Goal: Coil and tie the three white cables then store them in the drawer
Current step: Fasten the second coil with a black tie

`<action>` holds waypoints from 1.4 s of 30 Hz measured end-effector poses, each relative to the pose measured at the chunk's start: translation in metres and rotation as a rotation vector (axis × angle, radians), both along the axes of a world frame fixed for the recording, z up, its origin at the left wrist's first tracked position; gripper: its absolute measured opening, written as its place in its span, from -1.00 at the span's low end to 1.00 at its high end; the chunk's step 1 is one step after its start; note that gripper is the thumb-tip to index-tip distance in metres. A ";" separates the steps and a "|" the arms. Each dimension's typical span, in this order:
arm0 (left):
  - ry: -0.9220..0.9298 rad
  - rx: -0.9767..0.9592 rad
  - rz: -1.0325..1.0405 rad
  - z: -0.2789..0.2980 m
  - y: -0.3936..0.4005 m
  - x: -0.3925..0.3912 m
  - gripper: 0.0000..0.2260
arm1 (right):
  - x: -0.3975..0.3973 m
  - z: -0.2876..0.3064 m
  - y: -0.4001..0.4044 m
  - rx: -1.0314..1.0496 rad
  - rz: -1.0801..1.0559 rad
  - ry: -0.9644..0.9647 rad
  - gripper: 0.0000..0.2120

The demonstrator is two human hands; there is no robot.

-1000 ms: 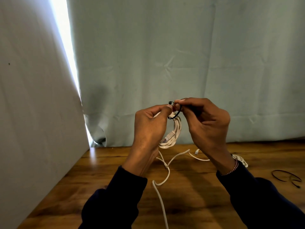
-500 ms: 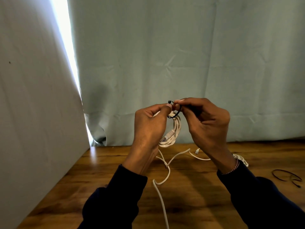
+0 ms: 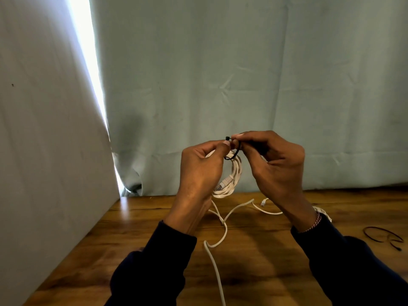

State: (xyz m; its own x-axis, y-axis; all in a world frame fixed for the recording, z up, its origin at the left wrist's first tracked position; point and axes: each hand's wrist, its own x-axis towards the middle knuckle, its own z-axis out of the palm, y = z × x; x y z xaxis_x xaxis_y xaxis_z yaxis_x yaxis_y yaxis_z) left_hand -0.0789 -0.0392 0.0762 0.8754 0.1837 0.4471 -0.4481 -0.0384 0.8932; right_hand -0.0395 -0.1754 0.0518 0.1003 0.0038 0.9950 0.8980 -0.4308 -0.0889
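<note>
A coiled white cable [image 3: 234,175] with a grey plug hangs between my hands above the wooden table [image 3: 254,272]. A thin black tie [image 3: 233,154] loops around the top of the coil. My left hand [image 3: 199,171] holds the coil and pinches the tie's small head with thumb and forefinger. My right hand [image 3: 273,164] pinches the other end of the tie right beside it. A loose white cable [image 3: 217,246] trails over the table toward me, and another white cable end [image 3: 263,208] lies behind my right wrist. No drawer is in view.
Two spare black ties [image 3: 382,236] lie on the table at the far right. A pale curtain [image 3: 242,74] hangs behind the table, and a white panel [image 3: 44,151] closes the left side. Dark sleeves cover both forearms.
Both hands stay in place pinching the tie; the loop around the coil looks slightly smaller.
</note>
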 end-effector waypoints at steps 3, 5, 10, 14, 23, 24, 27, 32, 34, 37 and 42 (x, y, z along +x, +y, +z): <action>-0.060 0.049 0.007 -0.004 0.000 0.005 -0.86 | 0.002 0.001 -0.003 -0.018 -0.073 -0.001 -0.82; -0.086 0.080 0.000 -0.006 -0.001 0.007 -0.87 | 0.004 0.002 -0.006 -0.039 -0.111 0.006 -0.82; -0.106 0.113 -0.012 -0.008 0.001 0.012 -0.87 | -0.002 0.012 -0.012 -0.095 -0.090 0.099 -0.83; -0.130 0.168 -0.050 -0.009 0.004 0.014 -0.83 | -0.008 0.020 -0.016 -0.105 -0.078 0.248 -0.86; -0.163 0.274 -0.072 -0.011 0.007 0.020 -0.83 | -0.019 0.032 -0.023 -0.126 -0.094 0.533 -0.84; -0.144 0.253 -0.091 -0.011 0.007 0.020 -0.82 | -0.021 0.034 -0.024 -0.130 -0.086 0.560 -0.80; -0.067 0.214 -0.177 -0.011 0.009 0.021 -0.81 | -0.026 0.038 -0.026 -0.066 -0.033 0.694 -0.74; 0.006 0.153 -0.428 -0.009 0.015 0.021 -0.82 | -0.026 0.037 -0.019 0.078 0.213 1.022 -0.61; 0.009 0.144 -0.477 -0.007 0.015 0.022 -0.82 | -0.027 0.035 -0.016 0.132 0.284 1.003 -0.69; 0.006 0.144 -0.489 -0.008 0.016 0.023 -0.82 | -0.027 0.031 -0.014 0.207 0.306 0.934 -0.79; 0.068 0.130 -0.478 -0.011 0.014 0.023 -0.79 | -0.028 0.031 -0.008 0.225 -0.092 0.572 -0.78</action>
State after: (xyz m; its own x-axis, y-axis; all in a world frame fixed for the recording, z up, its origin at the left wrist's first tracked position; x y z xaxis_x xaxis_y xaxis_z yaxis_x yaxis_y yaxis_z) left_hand -0.0559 -0.0255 0.0654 0.8758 -0.2988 0.3790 -0.3840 0.0443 0.9223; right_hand -0.0679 -0.1837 0.0826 0.6074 -0.2341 0.7591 0.6414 -0.4191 -0.6426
